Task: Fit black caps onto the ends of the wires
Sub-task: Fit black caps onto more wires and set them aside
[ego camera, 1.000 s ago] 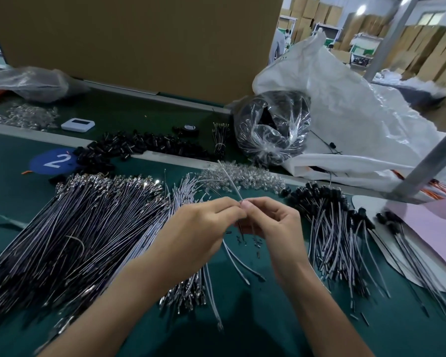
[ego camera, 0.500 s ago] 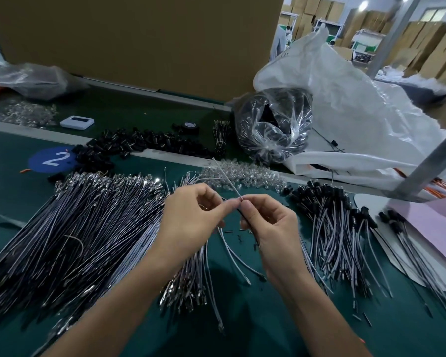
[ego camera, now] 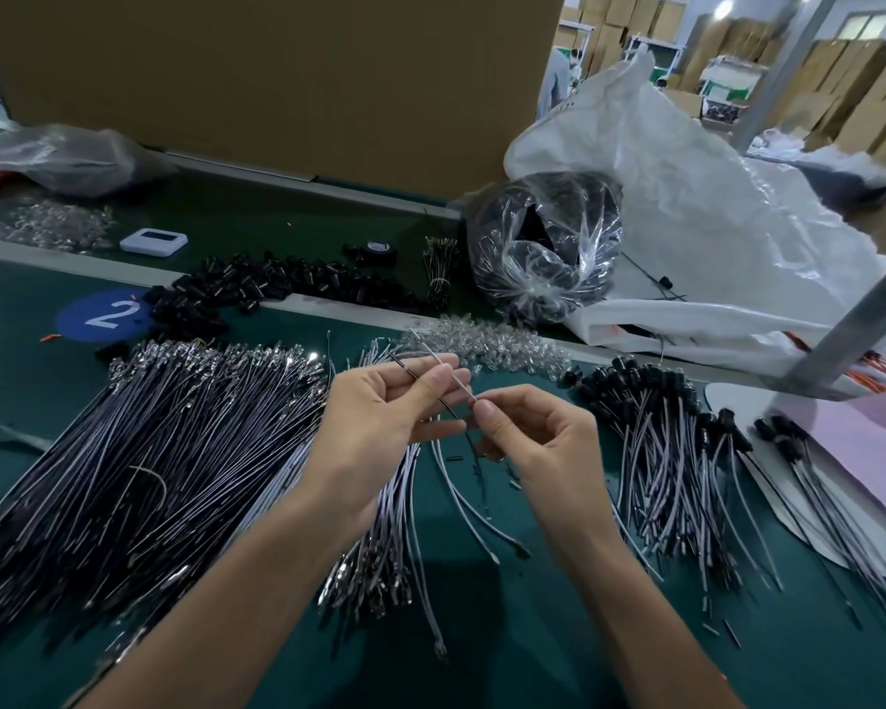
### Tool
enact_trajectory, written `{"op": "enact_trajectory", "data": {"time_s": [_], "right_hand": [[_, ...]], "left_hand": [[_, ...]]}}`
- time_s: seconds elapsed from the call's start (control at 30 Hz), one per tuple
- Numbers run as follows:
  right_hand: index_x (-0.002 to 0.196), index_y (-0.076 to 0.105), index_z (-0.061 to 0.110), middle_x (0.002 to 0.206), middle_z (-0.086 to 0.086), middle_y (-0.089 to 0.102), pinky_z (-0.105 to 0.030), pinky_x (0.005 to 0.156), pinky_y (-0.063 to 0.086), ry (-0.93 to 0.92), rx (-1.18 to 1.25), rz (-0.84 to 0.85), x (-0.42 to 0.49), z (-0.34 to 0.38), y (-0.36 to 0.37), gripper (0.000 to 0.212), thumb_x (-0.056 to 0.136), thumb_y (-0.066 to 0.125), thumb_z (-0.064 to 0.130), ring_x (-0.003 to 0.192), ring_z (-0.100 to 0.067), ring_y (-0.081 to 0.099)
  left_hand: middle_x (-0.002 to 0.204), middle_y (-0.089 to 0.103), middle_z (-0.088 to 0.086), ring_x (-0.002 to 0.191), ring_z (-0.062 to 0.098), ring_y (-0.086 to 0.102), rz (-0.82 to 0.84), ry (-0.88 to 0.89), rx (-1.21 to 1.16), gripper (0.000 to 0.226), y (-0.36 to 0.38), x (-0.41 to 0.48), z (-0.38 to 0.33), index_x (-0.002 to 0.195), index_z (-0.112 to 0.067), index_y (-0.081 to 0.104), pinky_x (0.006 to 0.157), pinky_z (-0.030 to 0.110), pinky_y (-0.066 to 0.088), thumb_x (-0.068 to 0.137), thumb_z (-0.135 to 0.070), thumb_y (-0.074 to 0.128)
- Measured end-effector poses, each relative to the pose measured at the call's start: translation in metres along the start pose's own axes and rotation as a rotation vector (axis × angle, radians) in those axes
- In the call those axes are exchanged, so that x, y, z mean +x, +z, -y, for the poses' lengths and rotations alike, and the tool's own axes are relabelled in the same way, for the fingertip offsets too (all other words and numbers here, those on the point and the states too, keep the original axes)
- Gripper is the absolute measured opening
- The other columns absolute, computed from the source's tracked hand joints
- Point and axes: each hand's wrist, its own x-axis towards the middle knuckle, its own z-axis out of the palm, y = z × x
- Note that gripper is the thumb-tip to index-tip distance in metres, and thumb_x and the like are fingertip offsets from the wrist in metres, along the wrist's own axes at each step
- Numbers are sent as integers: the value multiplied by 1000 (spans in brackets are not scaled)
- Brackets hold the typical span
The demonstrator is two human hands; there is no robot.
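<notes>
My left hand (ego camera: 384, 417) pinches a thin wire pair (ego camera: 433, 383), one strand dark and one white, above the green table. My right hand (ego camera: 533, 432) pinches the near tip of the white strand between thumb and forefinger. A big fan of uncapped wires (ego camera: 139, 452) lies to the left. Wires with black caps fitted (ego camera: 655, 432) lie in a pile to the right. Loose black caps (ego camera: 257, 284) are heaped along the metal rail behind. A few loose wires (ego camera: 461, 493) lie under my hands.
Clear LED-like parts (ego camera: 487, 345) lie just beyond my hands. A tied clear bag of black parts (ego camera: 543, 253) and a large white plastic bag (ego camera: 696, 217) stand at the back right. A grey post (ego camera: 860, 319) slants at right. A blue disc marked 2 (ego camera: 106, 314) lies at left.
My hands have drawn slightly apart. The left hand's fingers have opened out along the wire pair, and the right hand now pinches the white strand's tip lower and to the right.
</notes>
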Motion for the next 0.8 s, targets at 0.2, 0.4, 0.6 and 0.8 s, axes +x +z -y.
{"op": "enact_trajectory", "data": {"time_s": [0.2, 0.4, 0.6, 0.8], "right_hand": [[84, 71, 7, 68, -2, 70, -22, 62, 54, 28, 33, 22, -2, -3, 6, 10, 91, 65, 4, 62, -13, 65], [81, 66, 19, 63, 6, 63, -23, 56, 47, -15, -87, -124, 3, -10, 0, 17, 94, 62, 9, 57, -6, 57], [80, 65, 23, 67, 9, 66, -29, 56, 53, -74, -165, -251, 8, -13, -6, 18, 93, 64, 10, 57, -4, 61], [82, 66, 23, 72, 4, 67, -30, 60, 55, -73, -205, -216, 6, -15, -5, 16, 93, 64, 12, 61, -7, 62]], "left_hand": [[97, 77, 3, 96, 14, 73, 24, 31, 79, 16, 7, -1, 3, 104, -11, 72, 46, 17, 47, 91, -11, 62], [107, 71, -16, 88, 5, 70, 357, 39, 823, 47, -27, 35, -39, 124, -30, 60, 72, 21, 59, 87, -2, 66], [97, 59, 13, 82, 29, 55, -253, 23, 1958, 29, -109, 141, -65, 118, -14, 65, 74, 41, 50, 90, -10, 60], [68, 42, 8, 79, 34, 55, -362, 33, 1868, 22, -154, 183, -45, 79, -5, 56, 73, 42, 48, 87, -19, 71]]}}
